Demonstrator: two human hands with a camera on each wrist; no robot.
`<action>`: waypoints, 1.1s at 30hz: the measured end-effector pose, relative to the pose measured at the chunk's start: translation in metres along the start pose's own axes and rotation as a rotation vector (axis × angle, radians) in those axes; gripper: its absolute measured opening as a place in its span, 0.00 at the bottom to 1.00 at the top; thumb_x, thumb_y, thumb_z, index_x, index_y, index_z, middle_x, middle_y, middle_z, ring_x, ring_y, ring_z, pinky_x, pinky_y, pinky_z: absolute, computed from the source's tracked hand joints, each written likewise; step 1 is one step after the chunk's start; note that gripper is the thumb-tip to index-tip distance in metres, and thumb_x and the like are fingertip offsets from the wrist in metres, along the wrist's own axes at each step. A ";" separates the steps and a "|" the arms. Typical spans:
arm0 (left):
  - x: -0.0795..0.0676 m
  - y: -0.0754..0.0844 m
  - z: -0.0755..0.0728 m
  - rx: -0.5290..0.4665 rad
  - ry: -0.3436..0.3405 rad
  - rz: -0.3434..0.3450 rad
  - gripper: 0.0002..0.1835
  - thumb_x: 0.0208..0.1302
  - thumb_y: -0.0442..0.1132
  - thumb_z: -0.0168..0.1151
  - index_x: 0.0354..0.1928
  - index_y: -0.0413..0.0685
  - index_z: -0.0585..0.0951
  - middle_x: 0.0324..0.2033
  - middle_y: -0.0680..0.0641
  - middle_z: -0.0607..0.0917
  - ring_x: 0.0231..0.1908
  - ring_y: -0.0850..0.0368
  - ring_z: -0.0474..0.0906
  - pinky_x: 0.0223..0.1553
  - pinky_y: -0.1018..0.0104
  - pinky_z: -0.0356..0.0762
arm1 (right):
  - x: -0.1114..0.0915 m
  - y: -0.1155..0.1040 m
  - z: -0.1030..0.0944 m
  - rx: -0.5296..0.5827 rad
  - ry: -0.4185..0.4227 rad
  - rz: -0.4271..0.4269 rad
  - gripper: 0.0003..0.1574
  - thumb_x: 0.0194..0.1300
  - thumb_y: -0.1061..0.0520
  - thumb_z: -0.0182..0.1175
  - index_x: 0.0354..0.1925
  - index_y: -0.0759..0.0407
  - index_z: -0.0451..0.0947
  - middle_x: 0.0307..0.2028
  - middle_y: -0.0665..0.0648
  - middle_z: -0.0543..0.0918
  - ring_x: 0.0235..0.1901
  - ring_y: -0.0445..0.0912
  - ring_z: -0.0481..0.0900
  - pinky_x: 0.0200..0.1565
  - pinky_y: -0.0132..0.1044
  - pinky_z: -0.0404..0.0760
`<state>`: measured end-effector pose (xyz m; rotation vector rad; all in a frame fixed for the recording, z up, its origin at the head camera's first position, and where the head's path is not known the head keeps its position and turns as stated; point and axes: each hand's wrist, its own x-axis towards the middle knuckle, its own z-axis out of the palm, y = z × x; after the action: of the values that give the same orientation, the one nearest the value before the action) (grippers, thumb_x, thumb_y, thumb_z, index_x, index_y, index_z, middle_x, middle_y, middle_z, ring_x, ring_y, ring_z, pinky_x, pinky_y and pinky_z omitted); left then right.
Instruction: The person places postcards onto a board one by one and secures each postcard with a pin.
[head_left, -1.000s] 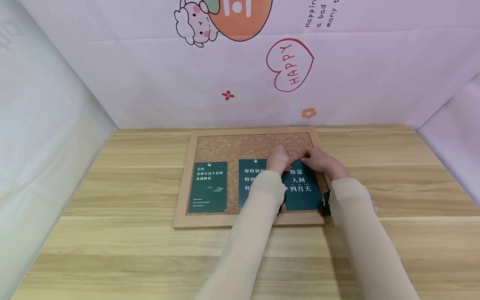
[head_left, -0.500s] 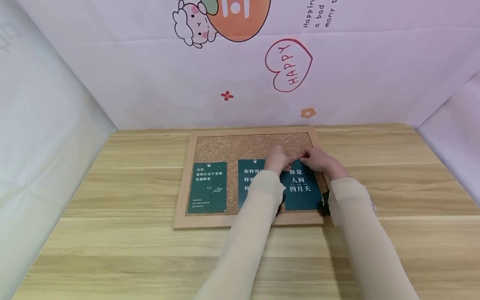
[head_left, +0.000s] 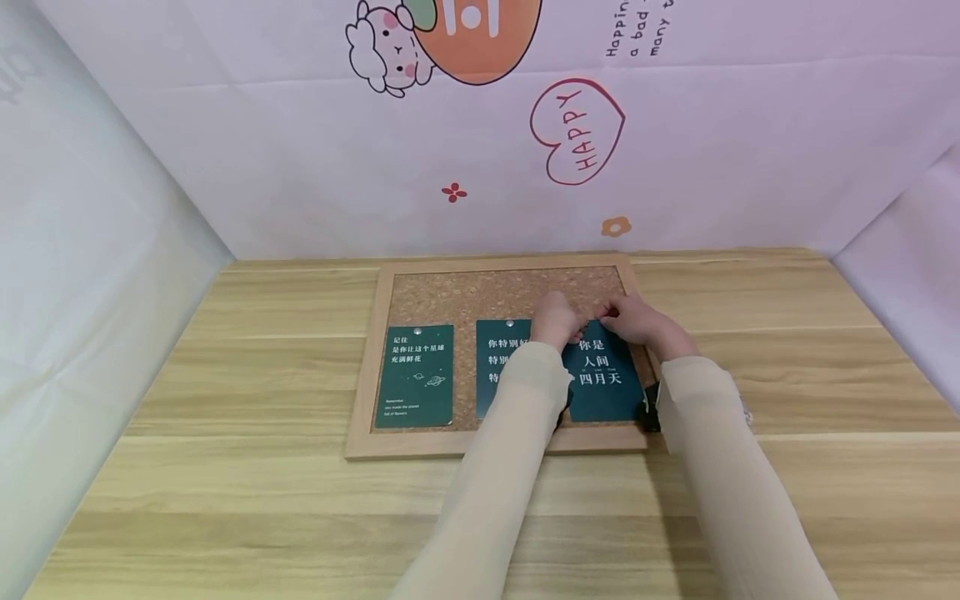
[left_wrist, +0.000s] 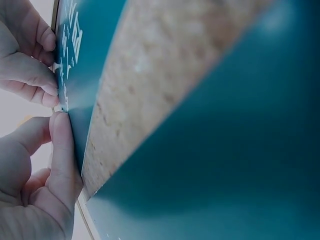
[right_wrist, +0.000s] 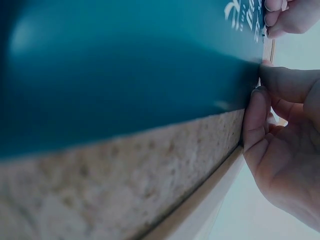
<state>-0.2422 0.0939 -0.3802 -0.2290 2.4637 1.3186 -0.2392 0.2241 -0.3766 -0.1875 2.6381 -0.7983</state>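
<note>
Three dark green cards with white print lie on the framed corkboard [head_left: 450,292]. Both hands are at the top edge of the right-hand card [head_left: 609,396]. My left hand [head_left: 555,321] reaches its upper left, and in the left wrist view thumb and forefinger [left_wrist: 61,132] come together at that edge. My right hand [head_left: 639,321] pinches the upper right part, its thumb and finger [right_wrist: 256,107] meeting at the edge in the right wrist view. What sits between the fingertips is largely hidden. The middle card [head_left: 491,400] is partly covered by the left sleeve.
The left card [head_left: 416,392] and the middle card each bear a small pale round tack at the top. The corkboard lies on a wood-grain table [head_left: 262,500]. A white printed cloth [head_left: 337,167] stands behind, with pale cloth at both sides.
</note>
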 end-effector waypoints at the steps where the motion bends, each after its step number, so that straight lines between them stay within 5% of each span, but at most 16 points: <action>1: 0.000 0.000 0.000 0.007 0.004 0.002 0.09 0.64 0.37 0.62 0.32 0.37 0.84 0.13 0.49 0.75 0.14 0.61 0.72 0.16 0.76 0.72 | 0.000 0.000 0.000 -0.001 0.001 0.001 0.13 0.73 0.65 0.42 0.47 0.74 0.70 0.41 0.68 0.72 0.40 0.55 0.70 0.41 0.39 0.71; 24: -0.005 0.001 0.001 0.107 0.046 0.025 0.11 0.64 0.39 0.62 0.29 0.39 0.84 0.09 0.52 0.70 0.12 0.61 0.70 0.14 0.76 0.63 | 0.012 0.014 0.002 0.008 0.004 -0.010 0.12 0.72 0.63 0.45 0.46 0.70 0.71 0.40 0.66 0.71 0.40 0.55 0.68 0.40 0.40 0.71; 33: -0.002 -0.004 0.000 0.002 0.021 0.053 0.10 0.64 0.37 0.62 0.32 0.35 0.84 0.12 0.50 0.73 0.15 0.60 0.73 0.16 0.77 0.65 | 0.007 0.006 0.001 0.004 -0.001 0.000 0.13 0.72 0.64 0.44 0.47 0.73 0.70 0.41 0.68 0.70 0.42 0.57 0.68 0.43 0.41 0.71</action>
<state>-0.2392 0.0917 -0.3829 -0.1791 2.5042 1.3412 -0.2449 0.2269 -0.3832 -0.1865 2.6352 -0.8032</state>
